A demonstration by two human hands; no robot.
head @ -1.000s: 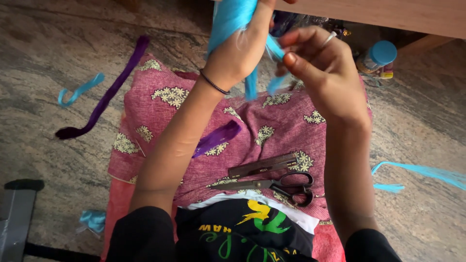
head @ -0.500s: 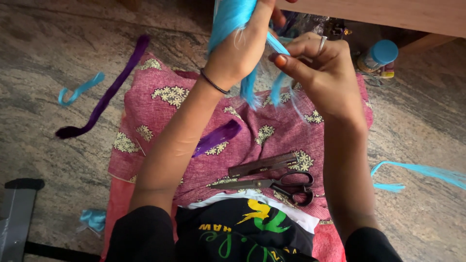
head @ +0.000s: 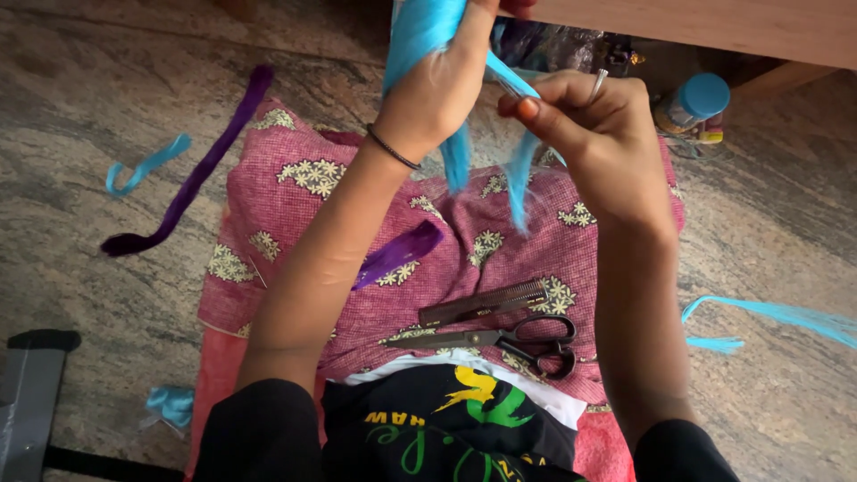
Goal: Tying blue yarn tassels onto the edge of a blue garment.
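My left hand (head: 437, 94) is raised at the top centre and grips a thick bundle of bright blue hair strands (head: 420, 36). My right hand (head: 594, 125) sits just to its right and pinches a thin blue strand (head: 520, 183) whose end hangs down over my lap. A ring shows on one right finger. On the pink patterned cloth (head: 295, 205) over my lap lie a short purple strand (head: 397, 254), a dark comb (head: 482, 303) and black-handled scissors (head: 500, 339).
A long purple strand (head: 192, 174) and a small blue strand (head: 143, 165) lie on the stone floor at left. More blue strands (head: 777, 317) lie at right. A blue-capped bottle (head: 692, 103) stands under a wooden edge (head: 714, 27). A grey object (head: 27, 397) sits bottom left.
My right hand has moved left and closer to my left hand, drawing the thin blue strand with it. My left hand keeps its grip on the bundle.
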